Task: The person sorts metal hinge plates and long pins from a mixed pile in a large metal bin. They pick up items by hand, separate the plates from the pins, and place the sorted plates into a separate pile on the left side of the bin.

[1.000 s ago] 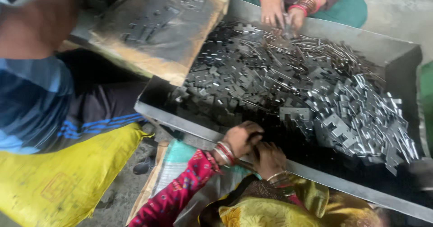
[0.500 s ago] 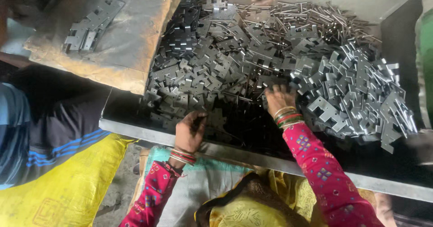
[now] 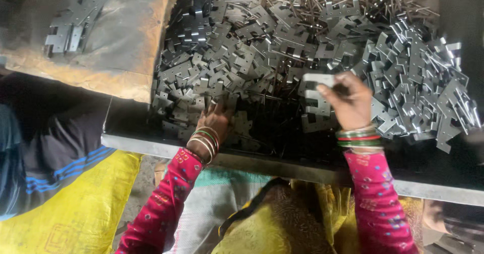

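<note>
While our right hand (image 3: 349, 102) pinches a flat notched metal plate (image 3: 318, 80) between thumb and fingers, lifted just above the heap of metal plates (image 3: 242, 47), our left hand (image 3: 216, 119) rests spread and open on that heap inside the dark tray (image 3: 282, 165); thin metal pins (image 3: 302, 2) lie farther back.

Grey metal plates (image 3: 262, 47), pink patterned sleeves (image 3: 375, 203)

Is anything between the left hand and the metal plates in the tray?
Nothing visible. The left hand already rests on the loose metal plates at the pile's near edge, while the right hand holds one plate up.
</note>
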